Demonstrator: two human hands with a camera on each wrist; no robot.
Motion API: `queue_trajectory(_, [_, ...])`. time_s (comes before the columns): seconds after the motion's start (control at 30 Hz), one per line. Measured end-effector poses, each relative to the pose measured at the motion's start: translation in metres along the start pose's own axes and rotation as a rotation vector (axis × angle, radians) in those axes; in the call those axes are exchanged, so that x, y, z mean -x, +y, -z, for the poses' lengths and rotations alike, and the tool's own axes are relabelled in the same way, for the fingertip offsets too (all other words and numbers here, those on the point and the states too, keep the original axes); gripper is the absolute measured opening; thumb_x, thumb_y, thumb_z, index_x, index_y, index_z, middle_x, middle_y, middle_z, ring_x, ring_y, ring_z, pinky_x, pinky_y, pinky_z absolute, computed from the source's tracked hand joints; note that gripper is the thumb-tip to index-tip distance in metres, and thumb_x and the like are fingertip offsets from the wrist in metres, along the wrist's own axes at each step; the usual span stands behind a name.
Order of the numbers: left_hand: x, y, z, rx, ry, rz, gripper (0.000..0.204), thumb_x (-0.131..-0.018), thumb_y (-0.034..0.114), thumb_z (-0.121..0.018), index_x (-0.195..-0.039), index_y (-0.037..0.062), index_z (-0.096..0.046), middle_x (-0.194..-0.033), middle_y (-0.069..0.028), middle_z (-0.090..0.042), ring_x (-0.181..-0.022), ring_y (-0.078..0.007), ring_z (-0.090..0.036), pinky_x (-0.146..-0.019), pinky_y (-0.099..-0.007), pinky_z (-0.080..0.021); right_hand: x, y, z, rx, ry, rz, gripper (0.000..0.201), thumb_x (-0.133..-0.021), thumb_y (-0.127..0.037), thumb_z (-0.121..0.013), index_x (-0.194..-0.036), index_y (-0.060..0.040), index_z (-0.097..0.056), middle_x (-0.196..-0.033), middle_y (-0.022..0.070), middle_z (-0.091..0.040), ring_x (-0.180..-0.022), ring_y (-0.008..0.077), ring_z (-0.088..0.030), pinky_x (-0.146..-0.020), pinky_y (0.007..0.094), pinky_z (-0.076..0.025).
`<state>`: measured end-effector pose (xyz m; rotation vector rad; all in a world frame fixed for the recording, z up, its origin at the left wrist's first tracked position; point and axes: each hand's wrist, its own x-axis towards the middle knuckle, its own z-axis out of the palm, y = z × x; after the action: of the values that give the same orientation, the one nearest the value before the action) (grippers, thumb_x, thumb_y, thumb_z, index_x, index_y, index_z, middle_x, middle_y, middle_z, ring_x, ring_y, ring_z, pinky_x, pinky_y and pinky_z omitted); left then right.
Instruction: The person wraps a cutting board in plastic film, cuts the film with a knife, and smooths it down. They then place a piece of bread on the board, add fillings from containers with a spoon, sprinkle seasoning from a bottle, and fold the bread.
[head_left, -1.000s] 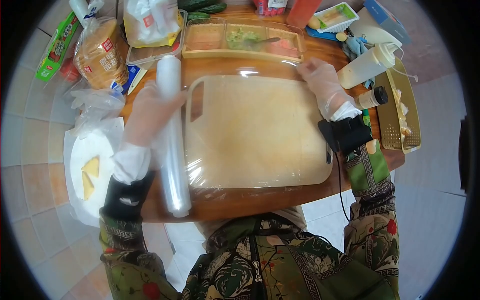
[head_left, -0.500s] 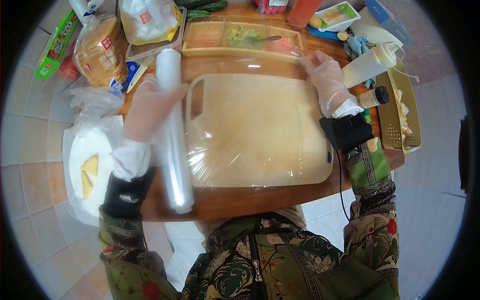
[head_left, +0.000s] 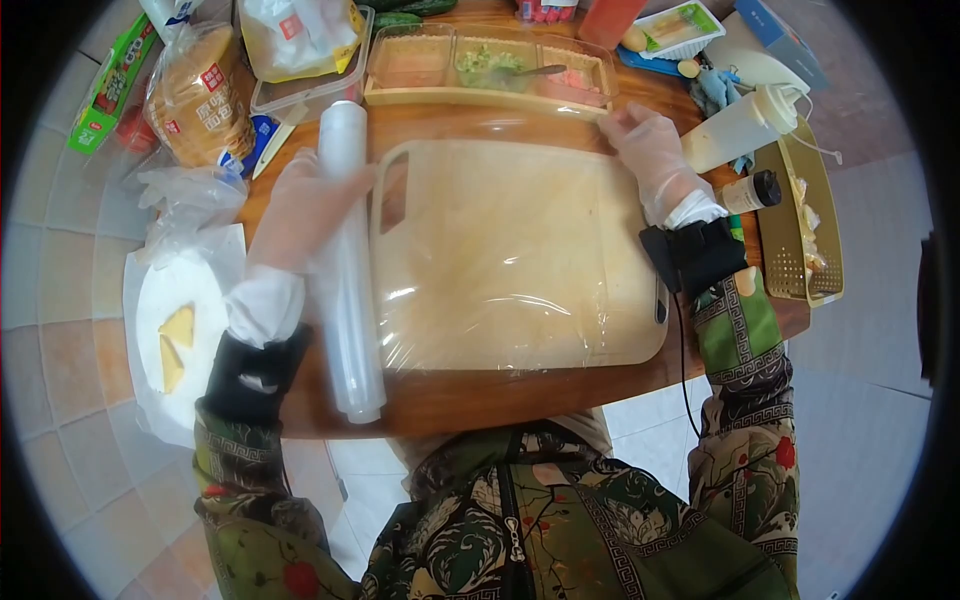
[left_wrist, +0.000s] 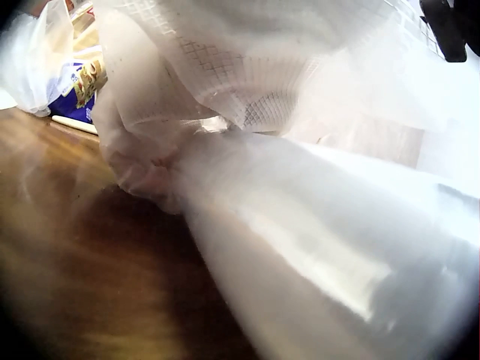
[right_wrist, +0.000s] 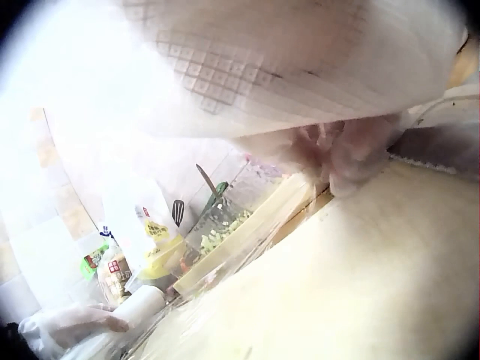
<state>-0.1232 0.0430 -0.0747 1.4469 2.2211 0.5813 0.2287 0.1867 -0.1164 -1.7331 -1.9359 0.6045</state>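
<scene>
In the head view the gloved left hand (head_left: pixel 308 215) grips a roll of clear film (head_left: pixel 352 280) standing lengthwise along the left side of a pale cutting board (head_left: pixel 500 250). A sheet of film stretches from the roll across the board, with creases and glints near its front edge. At the board's back right corner the gloved right hand (head_left: pixel 650 160) pinches the sheet's far edge. The left wrist view has the fingers (left_wrist: pixel 150 169) wrapped round the roll (left_wrist: pixel 300 232). In the right wrist view the bunched fingertips (right_wrist: pixel 337 157) are close above the board (right_wrist: pixel 322 270).
Behind the board stands a three-part tray (head_left: pixel 480 98) of chopped food. Bagged bread (head_left: pixel 205 105) and a white plate (head_left: pixel 190 300) with yellow wedges are at the left. A squeeze bottle (head_left: pixel 740 130), a black-capped jar (head_left: pixel 750 192) and a basket (head_left: pixel 830 270) stand right.
Both hands keep their hold on roll and film. The roll's near end has shifted slightly up in the head view, and the glints on the film have changed. The right hand has moved slightly.
</scene>
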Motion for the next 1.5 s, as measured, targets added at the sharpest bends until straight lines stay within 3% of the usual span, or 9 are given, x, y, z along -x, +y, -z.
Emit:
queue_trajectory(0.17, [0.0, -0.001, -0.002, 0.022, 0.004, -0.007, 0.066, -0.079, 0.049, -0.074, -0.114, -0.0056, -0.062, -0.098, -0.024, -0.071, -0.087, -0.0317, -0.072, -0.079, -0.0396, -0.053, 0.01, -0.008, 0.024, -0.203, -0.145, -0.312, 0.035, -0.092, -0.035, -0.07, -0.104, -0.0024, -0.069, -0.086, 0.0044, -0.07, -0.072, 0.0137, -0.063, -0.067, 0.0308, -0.051])
queue_trajectory(0.3, [-0.001, -0.003, -0.003, 0.018, -0.003, -0.012, 0.063, -0.08, 0.045, -0.075, -0.113, -0.0065, -0.06, -0.092, -0.0219, -0.071, -0.078, -0.0287, -0.072, -0.071, -0.0384, -0.054, 0.027, -0.008, 0.036, -0.148, 0.026, -0.179, 0.02, -0.092, -0.022, -0.069, -0.096, -0.0021, -0.066, -0.077, 0.0027, -0.067, -0.065, 0.013, -0.06, -0.059, 0.0287, -0.048])
queue_trajectory(0.6, [-0.003, 0.0, -0.004, 0.171, -0.073, 0.056, 0.057, -0.081, 0.042, -0.077, -0.106, -0.0067, -0.06, -0.086, -0.0187, -0.071, -0.07, -0.0241, -0.07, -0.063, -0.0359, -0.054, 0.119, -0.014, 0.076, 0.042, -0.465, 1.028, 0.018, -0.086, -0.018, -0.073, -0.101, -0.0098, -0.069, -0.097, 0.0094, -0.069, -0.087, 0.0288, -0.067, -0.071, 0.0414, -0.054])
queue_trajectory(0.73, [0.0, 0.005, 0.001, 0.164, -0.098, 0.097, 0.059, -0.079, 0.046, -0.077, -0.101, -0.0071, -0.062, -0.089, -0.0211, -0.071, -0.076, -0.0259, -0.071, -0.069, -0.0371, -0.055, 0.152, -0.02, 0.074, 0.088, -0.758, 0.971, 0.019, -0.079, -0.017, -0.074, -0.094, -0.0108, -0.066, -0.097, 0.008, -0.066, -0.084, 0.0338, -0.064, -0.067, 0.0455, -0.054])
queue_trajectory(1.13, [-0.001, 0.001, 0.001, 0.05, -0.085, 0.067, 0.068, -0.079, 0.052, -0.073, -0.113, -0.0059, -0.063, -0.098, -0.0197, -0.071, -0.083, -0.0276, -0.07, -0.074, -0.0368, -0.053, 0.166, -0.002, 0.068, 0.193, -0.867, 0.854, 0.014, -0.081, -0.01, -0.073, -0.093, -0.0141, -0.067, -0.088, 0.0039, -0.064, -0.078, 0.0291, -0.063, -0.062, 0.0431, -0.05])
queue_trajectory(1.27, [0.001, 0.003, 0.0, 0.062, -0.077, 0.068, 0.069, -0.08, 0.054, -0.072, -0.114, -0.0055, -0.062, -0.099, -0.021, -0.071, -0.085, -0.0287, -0.071, -0.077, -0.0375, -0.053, 0.158, -0.006, 0.072, 0.034, -0.859, 0.829, 0.015, -0.082, -0.008, -0.072, -0.096, -0.0133, -0.068, -0.089, 0.006, -0.065, -0.077, 0.0299, -0.064, -0.061, 0.0436, -0.05])
queue_trajectory(1.37, [-0.001, 0.002, -0.002, 0.002, -0.053, 0.023, 0.07, -0.08, 0.055, -0.071, -0.115, -0.0053, -0.062, -0.101, -0.0223, -0.071, -0.086, -0.0293, -0.072, -0.078, -0.0385, -0.053, 0.137, 0.002, 0.066, -0.256, -0.52, 0.694, 0.009, -0.088, -0.011, -0.065, -0.096, -0.0094, -0.064, -0.089, 0.0128, -0.067, -0.077, 0.0344, -0.067, -0.064, 0.0437, -0.053])
queue_trajectory(1.43, [-0.002, 0.003, -0.001, -0.039, -0.054, 0.046, 0.07, -0.08, 0.055, -0.071, -0.115, -0.0055, -0.062, -0.101, -0.023, -0.071, -0.087, -0.0301, -0.072, -0.078, -0.0387, -0.053, 0.114, -0.019, 0.064, 0.206, -0.114, 0.852, 0.013, -0.089, -0.011, -0.063, -0.102, -0.0089, -0.064, -0.09, 0.0151, -0.066, -0.084, 0.0341, -0.068, -0.071, 0.0403, -0.055])
queue_trajectory(1.5, [-0.003, 0.0, -0.003, -0.009, -0.05, 0.036, 0.069, -0.08, 0.054, -0.072, -0.114, -0.0056, -0.062, -0.101, -0.0229, -0.071, -0.087, -0.0301, -0.072, -0.078, -0.0386, -0.054, 0.092, -0.008, 0.043, 0.342, -0.06, 0.722, 0.017, -0.089, -0.007, -0.062, -0.105, -0.0077, -0.064, -0.092, 0.015, -0.067, -0.088, 0.0332, -0.067, -0.074, 0.0379, -0.055])
